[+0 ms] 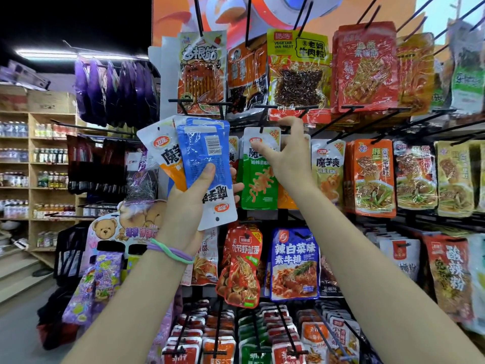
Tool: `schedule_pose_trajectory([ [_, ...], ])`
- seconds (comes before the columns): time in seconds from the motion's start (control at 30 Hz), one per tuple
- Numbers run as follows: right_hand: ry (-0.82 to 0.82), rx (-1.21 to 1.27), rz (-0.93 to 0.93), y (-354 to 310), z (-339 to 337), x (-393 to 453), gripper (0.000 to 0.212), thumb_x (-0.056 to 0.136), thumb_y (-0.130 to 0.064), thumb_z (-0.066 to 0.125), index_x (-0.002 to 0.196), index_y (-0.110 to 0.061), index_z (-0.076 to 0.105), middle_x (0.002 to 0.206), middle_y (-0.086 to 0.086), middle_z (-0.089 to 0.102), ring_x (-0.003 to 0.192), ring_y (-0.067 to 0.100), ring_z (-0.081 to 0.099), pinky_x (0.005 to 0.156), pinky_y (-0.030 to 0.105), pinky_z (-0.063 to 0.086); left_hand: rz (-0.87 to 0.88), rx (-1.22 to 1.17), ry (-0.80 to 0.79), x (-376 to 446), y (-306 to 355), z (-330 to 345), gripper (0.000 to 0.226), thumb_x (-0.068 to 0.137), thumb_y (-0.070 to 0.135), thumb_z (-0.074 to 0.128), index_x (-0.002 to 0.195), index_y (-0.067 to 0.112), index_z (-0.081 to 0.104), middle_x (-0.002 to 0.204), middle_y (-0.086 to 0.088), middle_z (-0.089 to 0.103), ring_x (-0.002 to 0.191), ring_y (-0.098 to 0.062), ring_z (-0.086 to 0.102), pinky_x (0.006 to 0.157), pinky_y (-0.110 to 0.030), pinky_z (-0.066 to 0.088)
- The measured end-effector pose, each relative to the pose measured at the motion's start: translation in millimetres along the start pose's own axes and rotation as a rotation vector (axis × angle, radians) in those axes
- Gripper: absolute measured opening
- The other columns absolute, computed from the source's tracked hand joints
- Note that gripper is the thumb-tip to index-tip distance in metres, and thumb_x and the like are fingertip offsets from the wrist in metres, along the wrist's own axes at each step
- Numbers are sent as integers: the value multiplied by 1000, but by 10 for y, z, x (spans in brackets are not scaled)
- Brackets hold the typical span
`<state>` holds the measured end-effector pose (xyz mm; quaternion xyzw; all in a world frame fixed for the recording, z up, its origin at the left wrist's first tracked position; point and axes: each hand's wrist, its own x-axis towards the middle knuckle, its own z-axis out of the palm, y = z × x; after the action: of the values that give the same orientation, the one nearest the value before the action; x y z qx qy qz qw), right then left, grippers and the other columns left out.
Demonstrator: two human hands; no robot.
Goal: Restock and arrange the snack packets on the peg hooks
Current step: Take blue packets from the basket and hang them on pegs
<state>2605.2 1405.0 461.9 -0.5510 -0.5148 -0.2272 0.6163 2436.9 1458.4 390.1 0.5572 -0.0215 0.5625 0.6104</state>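
Shop aisle, peg rack full of hanging snack packets. Person stands facing it, both arms raised. Left hand grips a fanned bunch of packets just left of the rack's middle row: blue packet in front, held upside down with its back and barcode showing, thumb pressed across it; orange-and-white packet tucked behind, leaning left. Purple and green bands around the left wrist. Right hand is up at the middle row, thumb and fingers curled and pinching the white top edge of a green packet that hangs on a black peg hook; the hook's wire passes through the packet's hole. Just right of that hand hangs a yellow packet of the same brand, then orange packets in a thick stack. Row above: red and yellow packets, one labelled vegetarian meat. Row below: a red shrimp-picture packet tilted beside a blue one. Far left, wooden shelves of bottled drinks, and a bear-printed display card near the floor.
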Motion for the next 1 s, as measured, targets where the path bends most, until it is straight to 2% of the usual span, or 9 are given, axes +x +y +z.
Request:
schedule_pose_trajectory([
  [0.13,39,-302,-168,108,-1,-145,55,90,-42,72,137,-24,47,114,0,50,86,12,48,67,29,48,-25,-2,-6,24,-19,-2,23,100,27,54,115,16,68,104,-7,78,85,-27,78,75,-44,65],
  [0.3,-80,-691,-93,46,-43,-147,43,95,-55,59,125,-25,63,115,6,45,82,16,44,62,30,38,-117,-26,-33,58,-29,-19,24,97,26,58,112,11,70,102,-8,79,88,-26,77,69,-35,62],
  [0.4,-123,-126,-73,-91,-107,-228,37,101,-50,51,90,-18,67,76,-2,53,64,9,47,59,29,33,-130,8,-62,55,-26,-33,20,91,22,64,107,17,74,98,-10,79,86,-26,77,67,-40,63],
  [0.5,-373,337,93,-282,-112,-398,26,99,-40,61,93,-15,67,66,-5,60,54,11,55,49,33,44,-56,40,-90,48,-41,6,45,75,19,73,119,12,71,107,-10,78,91,-27,77,72,-41,62],
  [0.6,-441,403,168,-289,-133,-498,11,98,-23,65,93,-13,68,60,-13,65,48,-1,57,44,18,42,-23,61,-150,7,-38,53,37,78,22,69,114,14,71,110,-7,78,97,-26,76,78,-38,63],
  [0.67,-384,412,210,-217,-167,-495,11,97,-24,66,97,-14,71,72,-7,71,52,1,61,44,14,41,-48,22,-168,-15,-23,45,35,87,27,61,119,15,68,114,-6,77,103,-25,75,82,-38,63],
  [0.77,-350,487,292,-150,-178,-527,18,96,-27,68,105,-13,73,96,4,77,72,10,72,53,20,51,-3,40,-149,-24,-60,23,33,86,24,60,118,19,67,114,-1,77,107,-24,73,85,-39,63],
  [0.87,-319,588,298,-120,-147,-599,23,97,-24,66,110,-7,72,106,11,77,93,26,75,77,37,62,-13,47,-75,-41,-120,48,31,76,22,68,107,18,71,100,4,79,95,-18,76,81,-37,64],
  [1.0,-191,464,235,-33,-257,-659,11,96,-25,67,93,-18,75,98,10,78,89,25,75,75,43,62,-40,160,20,-68,-155,3,25,91,23,66,112,9,72,99,2,79,88,-16,77,79,-39,63],
])
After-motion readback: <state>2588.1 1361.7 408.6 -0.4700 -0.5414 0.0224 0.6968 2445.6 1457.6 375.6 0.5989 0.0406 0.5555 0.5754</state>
